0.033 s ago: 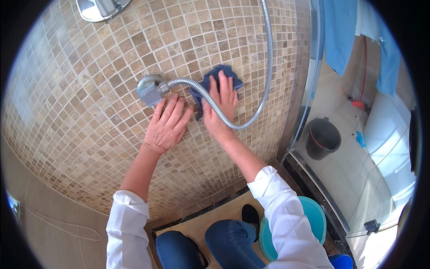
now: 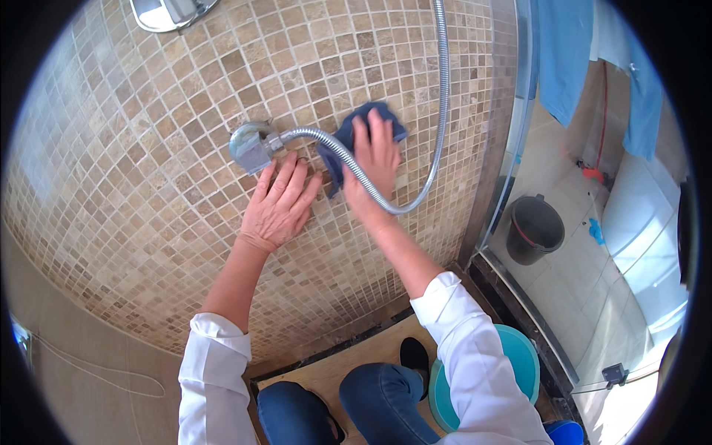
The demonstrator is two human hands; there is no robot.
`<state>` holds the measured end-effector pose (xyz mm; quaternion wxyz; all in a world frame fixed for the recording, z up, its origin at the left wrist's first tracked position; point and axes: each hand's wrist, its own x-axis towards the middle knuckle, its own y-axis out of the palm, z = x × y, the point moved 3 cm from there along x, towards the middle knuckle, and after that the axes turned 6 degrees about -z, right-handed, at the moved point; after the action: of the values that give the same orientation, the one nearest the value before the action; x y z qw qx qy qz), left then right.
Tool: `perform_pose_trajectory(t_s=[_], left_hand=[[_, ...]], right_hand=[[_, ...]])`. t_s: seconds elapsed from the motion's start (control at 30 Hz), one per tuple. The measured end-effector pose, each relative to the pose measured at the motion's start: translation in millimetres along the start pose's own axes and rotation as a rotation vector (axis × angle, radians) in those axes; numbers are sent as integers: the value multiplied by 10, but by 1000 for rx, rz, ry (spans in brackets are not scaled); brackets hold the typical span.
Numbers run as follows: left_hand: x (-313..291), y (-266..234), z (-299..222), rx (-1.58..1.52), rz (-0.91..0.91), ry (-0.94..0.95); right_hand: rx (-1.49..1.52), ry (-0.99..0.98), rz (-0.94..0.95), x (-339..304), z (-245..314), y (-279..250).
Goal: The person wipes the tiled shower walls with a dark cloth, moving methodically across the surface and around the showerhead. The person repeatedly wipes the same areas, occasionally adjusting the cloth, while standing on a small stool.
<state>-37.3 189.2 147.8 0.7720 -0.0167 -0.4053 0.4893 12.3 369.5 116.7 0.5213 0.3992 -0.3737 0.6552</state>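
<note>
Though visible, cloth point(image 2: 345, 133) under R hand point(image 2: 379, 162)

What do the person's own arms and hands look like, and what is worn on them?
The left sleeve and right sleeve are plain white, turned back into wide cuffs that leave the forearms bare. The left hand and right hand wear no gloves, and no watch is visible.

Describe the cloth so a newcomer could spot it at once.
Start at the brown mosaic wall, where a silver hose runs from a metal fitting. Right of that fitting, under the right hand, is the cloth. Dark blue and crumpled, it stands apart from the shiny hose and gridded wall.
</note>
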Motion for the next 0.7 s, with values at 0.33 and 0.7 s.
perform_pose_trajectory(t_s=[0.33, 0.7], left_hand=[[-31, 106, -40, -36, -51, 42], [112, 96, -77, -21, -50, 37]], right_hand=[[45, -63, -80, 467, 400, 13], [-92, 237, -423, 821, -575, -14]])
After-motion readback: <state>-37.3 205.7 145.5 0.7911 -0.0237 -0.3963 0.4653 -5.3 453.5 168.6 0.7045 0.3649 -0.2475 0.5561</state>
